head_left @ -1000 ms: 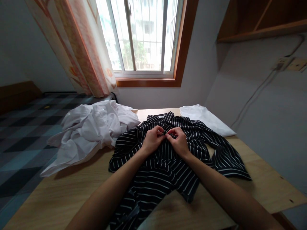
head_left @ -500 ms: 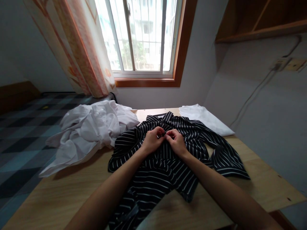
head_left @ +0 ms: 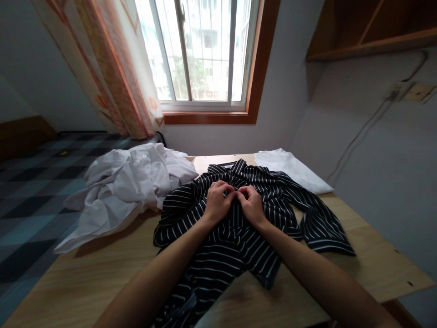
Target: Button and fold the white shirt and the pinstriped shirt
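A black shirt with white stripes lies spread on the wooden table, its collar toward the window and one sleeve stretched out to the right. My left hand pinches the shirt's front below the collar. Close beside it, my right hand pinches the same strip of cloth, thumb and fingertips together. The two hands' fingertips nearly touch. Whatever small part lies between them, such as a button, is hidden by the fingers.
On the table's left side a crumpled white shirt hangs partly over the edge toward a checkered bed. A folded white cloth lies at the back right of the table. A window and curtain are behind.
My left hand has turned slightly and its fingers have shifted a little at the shirt front. My right hand stays almost in place, still pinching.
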### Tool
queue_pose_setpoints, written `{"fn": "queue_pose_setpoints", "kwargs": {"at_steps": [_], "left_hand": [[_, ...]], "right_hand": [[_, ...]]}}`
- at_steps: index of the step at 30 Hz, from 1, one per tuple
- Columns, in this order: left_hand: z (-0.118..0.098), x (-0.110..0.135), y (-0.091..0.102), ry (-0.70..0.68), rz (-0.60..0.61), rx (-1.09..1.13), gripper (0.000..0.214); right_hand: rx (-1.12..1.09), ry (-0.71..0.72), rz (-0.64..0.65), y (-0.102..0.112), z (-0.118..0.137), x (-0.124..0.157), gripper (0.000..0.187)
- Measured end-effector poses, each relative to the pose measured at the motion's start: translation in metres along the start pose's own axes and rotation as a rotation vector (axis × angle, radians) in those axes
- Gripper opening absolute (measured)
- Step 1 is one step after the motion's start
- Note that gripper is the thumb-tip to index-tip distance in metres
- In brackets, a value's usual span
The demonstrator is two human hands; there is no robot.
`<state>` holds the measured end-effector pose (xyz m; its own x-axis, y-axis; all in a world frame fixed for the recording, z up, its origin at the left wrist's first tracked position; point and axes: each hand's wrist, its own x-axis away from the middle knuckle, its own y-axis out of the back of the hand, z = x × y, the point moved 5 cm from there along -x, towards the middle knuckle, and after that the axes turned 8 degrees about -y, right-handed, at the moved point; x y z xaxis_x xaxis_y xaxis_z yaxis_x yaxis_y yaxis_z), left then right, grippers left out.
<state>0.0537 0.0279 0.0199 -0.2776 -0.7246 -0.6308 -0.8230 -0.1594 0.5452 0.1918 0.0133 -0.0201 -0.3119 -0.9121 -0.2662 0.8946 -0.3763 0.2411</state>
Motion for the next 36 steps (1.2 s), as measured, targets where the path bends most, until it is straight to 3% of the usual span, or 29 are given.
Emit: {"fn": "queue_pose_setpoints", "kwargs": {"at_steps": [6,10,14,16,19,21,23,25,29,32,36], "left_hand": [[0.008,0.002,-0.007,0.043,0.059,0.252,0.011],[0.007,0.006,-0.008,0.014,0.06,0.152,0.009],[0.011,0.004,-0.007,-0.004,0.089,0.121,0.009],[0.02,-0.002,0.0,0.005,0.061,0.118,0.008],[0.039,-0.014,0.027,0.124,-0.095,-0.01,0.006],[0.046,-0.02,0.048,0.223,-0.206,-0.114,0.01],[0.038,-0.027,0.062,0.245,-0.226,-0.188,0.017],[0.018,-0.032,0.062,0.183,-0.089,-0.203,0.016],[-0.021,-0.023,0.034,0.064,0.289,-0.176,0.023],[-0.025,-0.014,0.017,0.028,0.322,-0.239,0.014],[-0.003,-0.012,0.005,0.113,0.302,-0.107,0.005]], "right_hand": [[-0.282,-0.142,0.127,-0.007,-0.017,-0.009,0.026],[-0.303,-0.138,0.216,-0.01,-0.011,-0.007,0.027],[-0.2,-0.072,0.118,-0.005,-0.005,-0.005,0.023],[-0.24,-0.086,0.015,0.001,-0.007,-0.009,0.024],[-0.394,-0.188,-0.083,0.01,-0.014,-0.018,0.028],[-0.521,-0.291,-0.069,0.012,-0.017,-0.023,0.032],[-0.649,-0.372,-0.023,0.012,-0.016,-0.026,0.033],[-0.749,-0.396,0.023,0.013,-0.01,-0.027,0.032],[-0.82,-0.351,0.121,0.016,0.005,-0.026,0.027],[-0.812,-0.295,0.21,0.018,0.014,-0.025,0.025],[-0.616,-0.14,0.251,0.022,0.018,-0.03,0.024]]}}
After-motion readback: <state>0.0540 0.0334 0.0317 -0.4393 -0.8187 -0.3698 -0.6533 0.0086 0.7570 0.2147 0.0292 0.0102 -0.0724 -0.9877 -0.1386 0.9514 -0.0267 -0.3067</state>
